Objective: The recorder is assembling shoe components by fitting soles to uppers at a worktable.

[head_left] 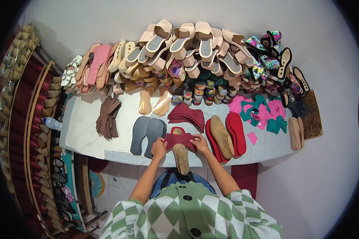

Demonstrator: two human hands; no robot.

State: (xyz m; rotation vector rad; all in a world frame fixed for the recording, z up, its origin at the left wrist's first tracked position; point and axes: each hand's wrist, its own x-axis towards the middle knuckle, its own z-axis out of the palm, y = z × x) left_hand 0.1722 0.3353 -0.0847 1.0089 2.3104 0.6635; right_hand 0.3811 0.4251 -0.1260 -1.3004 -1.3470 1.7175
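Observation:
A maroon shoe upper (180, 141) lies across a worn wooden shoe last (182, 160), near the table's front edge. My left hand (159, 147) pinches the upper's left end, and my right hand (200, 142) grips its right end, so the piece spans the last. A bit of red insole (178, 130) shows at the last's far end. Just beyond is a stack of similar maroon pieces (186, 116). Grey soles (140, 133) rest left of my left hand. Right of my right hand are red soles (236, 134) and another wooden last (221, 137), which lies on a red sole.
Finished sandals (205, 44) are heaped along the wall. Brown strips (109, 118) lie at left, tan insoles (162, 101) in the middle, and pink and green scraps (263, 111) at right. A rack of lasts (48, 159) and a plastic bottle (52, 123) stand at far left.

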